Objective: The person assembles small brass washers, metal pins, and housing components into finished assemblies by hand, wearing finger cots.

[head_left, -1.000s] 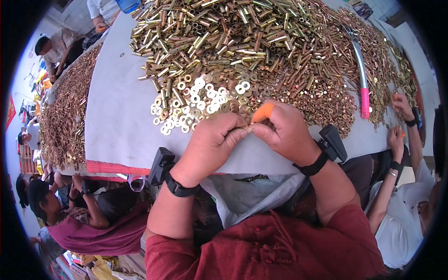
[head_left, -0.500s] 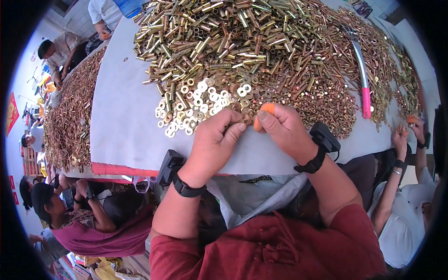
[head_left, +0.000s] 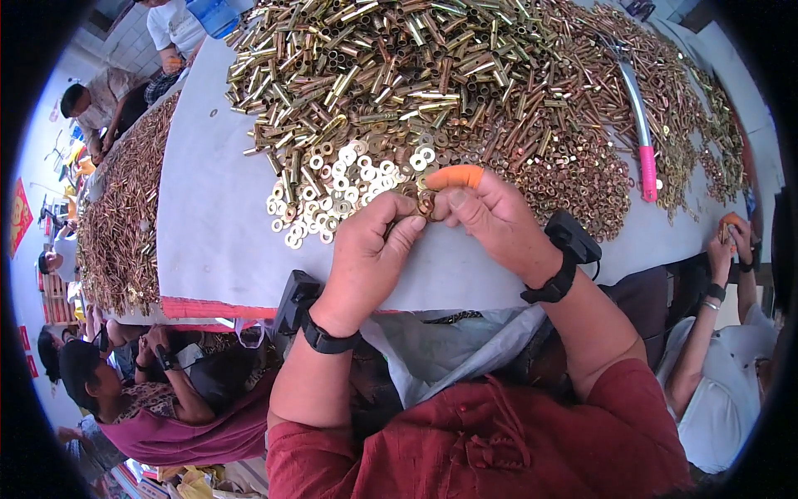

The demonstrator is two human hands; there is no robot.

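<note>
Over the near edge of the piles, my left hand (head_left: 370, 249) pinches a small brass-coloured metal part (head_left: 426, 204) between thumb and forefinger. It looks ring-like, but the fingers cover much of it. Close against it comes my right hand (head_left: 503, 224), its forefinger in an orange finger cover (head_left: 455, 176) reaching over the part. The right thumb and other fingers are closed together beside it; whatever they grip is hidden. Shiny flat washers (head_left: 341, 183) lie just beyond my left hand. Small nuts (head_left: 573, 195) are heaped beyond my right hand.
Metal sleeves (head_left: 374, 75) form a large pile at the back. A tool with a pink handle (head_left: 647, 173) lies at the right, near thin bolts (head_left: 682, 108). A plastic sheet (head_left: 445, 349) hangs below the table edge (head_left: 216, 308). Co-workers sit to both sides.
My right forefinger has stretched leftward over the part in my left fingers, and the right hand has shifted slightly left. The left hand keeps its pinch.
</note>
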